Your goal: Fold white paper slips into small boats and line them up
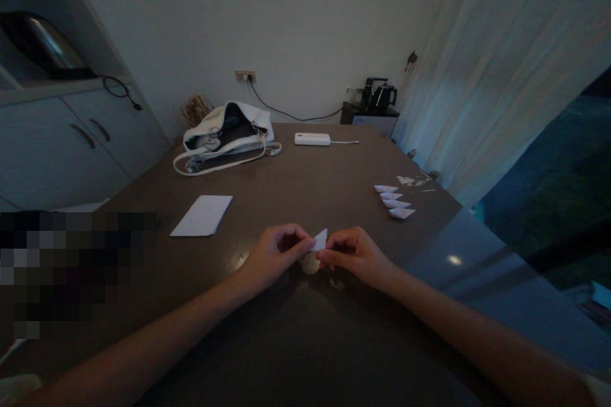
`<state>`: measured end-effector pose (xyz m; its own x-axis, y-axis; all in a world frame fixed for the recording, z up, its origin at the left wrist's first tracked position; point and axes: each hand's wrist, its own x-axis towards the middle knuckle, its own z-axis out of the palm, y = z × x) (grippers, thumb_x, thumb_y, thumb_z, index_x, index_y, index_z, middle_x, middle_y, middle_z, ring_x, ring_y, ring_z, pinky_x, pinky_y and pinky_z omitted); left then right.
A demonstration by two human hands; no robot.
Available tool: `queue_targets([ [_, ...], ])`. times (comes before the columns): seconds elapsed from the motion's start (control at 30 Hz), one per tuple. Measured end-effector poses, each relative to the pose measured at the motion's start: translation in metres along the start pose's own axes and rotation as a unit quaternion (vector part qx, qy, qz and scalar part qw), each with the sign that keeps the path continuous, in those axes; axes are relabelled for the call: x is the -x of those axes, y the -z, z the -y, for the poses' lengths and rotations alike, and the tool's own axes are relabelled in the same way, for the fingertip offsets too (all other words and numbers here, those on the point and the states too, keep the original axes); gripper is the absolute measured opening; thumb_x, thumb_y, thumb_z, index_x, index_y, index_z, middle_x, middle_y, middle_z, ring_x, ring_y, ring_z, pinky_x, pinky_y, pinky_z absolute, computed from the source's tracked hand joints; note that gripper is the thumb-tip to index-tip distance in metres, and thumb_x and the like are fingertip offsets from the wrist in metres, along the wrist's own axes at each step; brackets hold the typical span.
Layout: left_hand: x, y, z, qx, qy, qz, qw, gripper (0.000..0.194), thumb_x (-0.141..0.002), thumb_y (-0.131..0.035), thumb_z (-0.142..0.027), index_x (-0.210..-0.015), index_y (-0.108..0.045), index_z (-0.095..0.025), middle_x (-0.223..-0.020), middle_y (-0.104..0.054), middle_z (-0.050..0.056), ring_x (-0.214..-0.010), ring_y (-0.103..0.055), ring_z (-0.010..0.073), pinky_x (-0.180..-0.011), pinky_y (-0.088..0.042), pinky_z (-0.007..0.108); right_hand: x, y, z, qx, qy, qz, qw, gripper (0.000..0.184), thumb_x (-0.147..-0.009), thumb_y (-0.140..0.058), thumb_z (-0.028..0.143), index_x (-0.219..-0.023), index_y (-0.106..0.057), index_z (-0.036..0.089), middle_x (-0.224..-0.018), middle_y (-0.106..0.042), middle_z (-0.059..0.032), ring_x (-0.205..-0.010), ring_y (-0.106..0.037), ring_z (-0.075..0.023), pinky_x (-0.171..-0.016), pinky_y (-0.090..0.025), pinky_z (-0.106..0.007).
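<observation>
A small folded piece of white paper (320,240) with a pointed top is held between my two hands, just above the table. My left hand (281,248) pinches its left edge between thumb and fingers. At its lower right, my right hand (357,253) grips the paper with thumb and fingertips. Several folded paper boats (400,212) stand in a row on the right side of the table. To the left lies a stack of white paper sheets (202,216).
The brown table (305,178) carries an open white handbag (229,133), a white power bank (312,139) with a short cable, and paper scraps (414,181) at the right. A coffee maker (379,95) stands beyond the far edge. A pale curtain (458,63) hangs at the right.
</observation>
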<state>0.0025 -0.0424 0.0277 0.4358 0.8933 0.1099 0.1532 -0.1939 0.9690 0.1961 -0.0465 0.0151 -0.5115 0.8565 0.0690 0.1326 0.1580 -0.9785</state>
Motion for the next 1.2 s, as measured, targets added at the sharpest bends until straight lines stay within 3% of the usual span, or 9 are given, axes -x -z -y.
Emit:
queue_targets([
  [0.33, 0.000, 0.000, 0.003, 0.037, 0.010, 0.023, 0.999, 0.020, -0.080, -0.061, -0.033, -0.077, -0.061, -0.013, -0.067, -0.058, -0.001, -0.060, -0.052, 0.0106, -0.055, -0.039, 0.020, 0.003, -0.006, 0.005, 0.036, -0.034, 0.077, 0.996, 0.033, -0.079, -0.065, 0.042, -0.064, -0.060, 0.012, -0.058, -0.059, -0.0007, -0.049, -0.050, -0.0076, -0.048, -0.038, -0.019],
  [0.67, 0.005, -0.005, -0.003, -0.082, -0.033, 0.022, 0.996, 0.013, -0.078, -0.053, -0.025, -0.070, -0.053, -0.015, -0.063, -0.053, -0.002, -0.061, -0.049, 0.0113, -0.056, -0.039, 0.021, 0.005, -0.010, 0.003, -0.045, -0.067, 0.127, 0.989, 0.030, -0.075, -0.069, 0.041, -0.068, -0.062, 0.012, -0.063, -0.063, -0.0015, -0.050, -0.053, -0.0079, -0.049, -0.042, -0.019],
  [0.83, 0.002, -0.005, -0.001, -0.026, 0.006, 0.013, 1.000, 0.022, -0.079, -0.052, -0.035, -0.069, -0.051, -0.016, -0.062, -0.049, -0.003, -0.058, -0.046, 0.0109, -0.053, -0.037, 0.021, 0.003, -0.007, 0.004, -0.040, -0.048, 0.116, 0.991, 0.030, -0.077, -0.068, 0.041, -0.068, -0.062, 0.012, -0.064, -0.063, -0.0017, -0.052, -0.052, -0.0073, -0.050, -0.042, -0.018],
  [0.97, -0.002, 0.001, 0.004, 0.033, 0.049, 0.051, 0.997, 0.032, -0.082, -0.053, -0.044, -0.067, -0.055, -0.015, -0.058, -0.047, -0.004, -0.054, -0.044, 0.0097, -0.052, -0.034, 0.021, 0.000, 0.000, 0.003, -0.020, -0.032, 0.078, 0.996, 0.032, -0.077, -0.067, 0.042, -0.070, -0.063, 0.012, -0.063, -0.060, -0.0007, -0.053, -0.051, -0.0075, -0.049, -0.040, -0.018],
  [1.2, -0.003, 0.005, 0.014, 0.152, 0.061, 0.094, 0.982, 0.021, -0.078, -0.066, -0.034, -0.085, -0.066, -0.014, -0.069, -0.063, -0.001, -0.060, -0.054, 0.0081, -0.059, -0.040, 0.019, -0.003, 0.006, -0.003, -0.014, -0.026, 0.041, 0.999, 0.027, -0.078, -0.067, 0.040, -0.072, -0.064, 0.013, -0.064, -0.060, 0.0007, -0.052, -0.050, -0.0068, -0.049, -0.038, -0.018],
])
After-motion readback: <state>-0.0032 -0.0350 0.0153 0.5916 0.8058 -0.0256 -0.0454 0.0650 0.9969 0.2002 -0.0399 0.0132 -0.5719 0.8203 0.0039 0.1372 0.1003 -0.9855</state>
